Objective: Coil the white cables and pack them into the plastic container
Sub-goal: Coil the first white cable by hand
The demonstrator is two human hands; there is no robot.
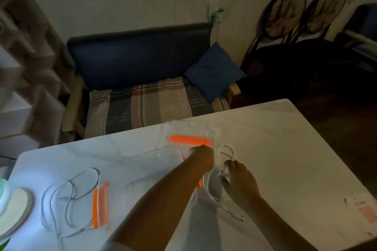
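Dim room, pic a bit blurred. White table (275, 138) w/ a clear plastic container (191, 132) near its far edge; an orange latch strip (190, 140) runs left-right along the container's near side. A clear lid (159, 155) lies just left of it, touching or overlapping — can't tell which.

Left hand (202, 156) reaches fwd to the container's near edge, fingers curled down by the orange strip; closed-looking, but what it grips can't be told. Right hand (238, 181) sits just right of it, fingers spread and loosely bent over a white cable (212, 191), touching the loops, not clamped.

That cable lies in loose loops beside the container's near-right corner, long axis roughly near-far; its metal plug end (242, 218) points toward the near-right.

A second cable (69, 195) sprawls uncoiled on the table's left part, well apart, next to another orange-edged clear piece (100, 206) whose strip runs near-far.
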